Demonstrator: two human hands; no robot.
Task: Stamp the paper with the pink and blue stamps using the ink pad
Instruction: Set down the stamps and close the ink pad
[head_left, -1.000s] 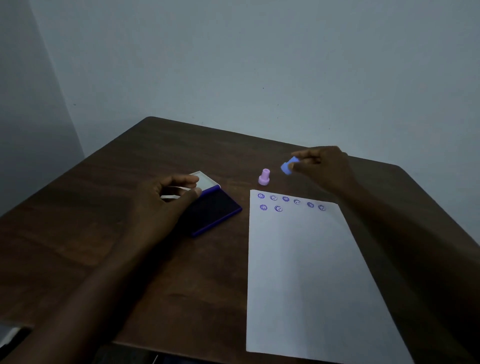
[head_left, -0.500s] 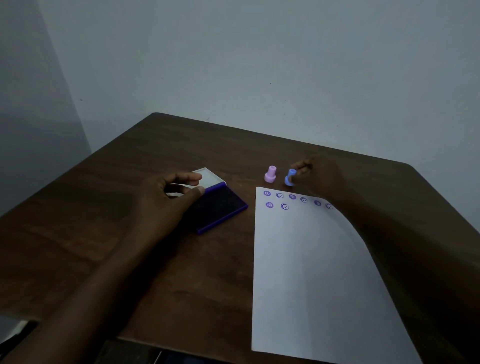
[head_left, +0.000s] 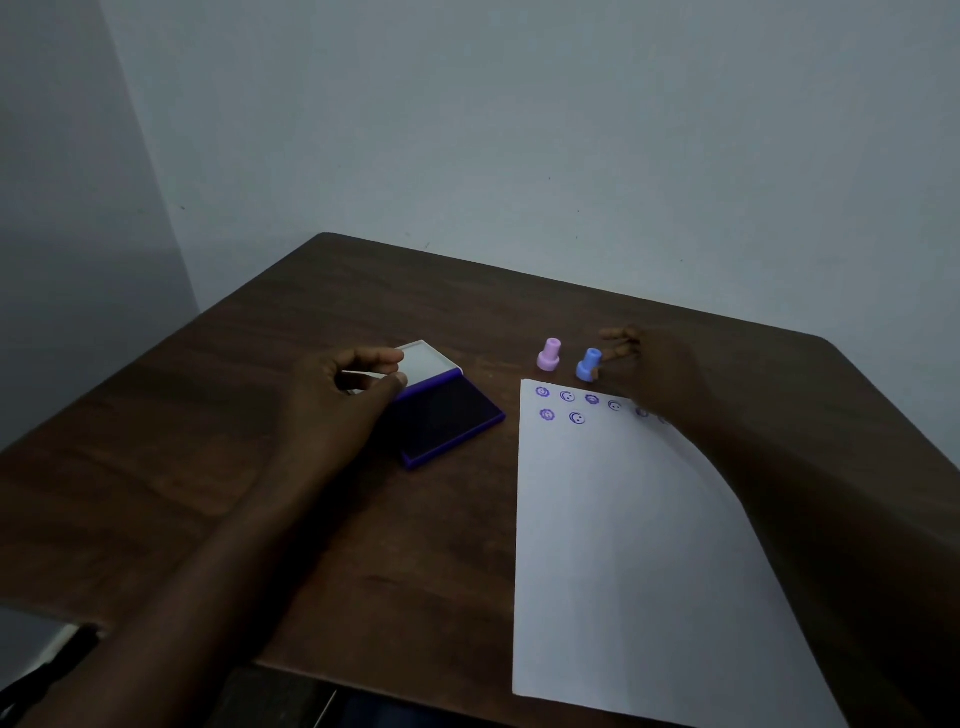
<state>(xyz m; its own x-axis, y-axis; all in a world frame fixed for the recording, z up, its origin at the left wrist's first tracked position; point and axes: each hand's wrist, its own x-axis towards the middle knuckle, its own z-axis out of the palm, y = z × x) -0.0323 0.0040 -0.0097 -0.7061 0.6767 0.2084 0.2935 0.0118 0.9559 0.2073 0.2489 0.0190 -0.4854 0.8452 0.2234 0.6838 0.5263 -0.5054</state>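
Note:
The blue stamp (head_left: 589, 365) stands upright on the table just beyond the paper's top edge. My right hand (head_left: 655, 370) is at its right side, thumb and forefinger still touching it and the other fingers lifted. The pink stamp (head_left: 549, 355) stands free just to its left. The white paper (head_left: 628, 545) lies at the right and carries several purple prints along its top. The purple ink pad (head_left: 449, 418) lies open left of the paper, its white lid (head_left: 426, 359) folded back. My left hand (head_left: 343, 400) pinches the lid's edge.
The brown wooden table (head_left: 260, 467) stands in a corner, with grey walls close behind and to the left. Its near edge runs under my left forearm, and the paper's lower end reaches that edge.
My right hand has brought the blue stamp down from the air and stood it on the table beside the pink stamp. My left hand has stayed on the ink pad's lid.

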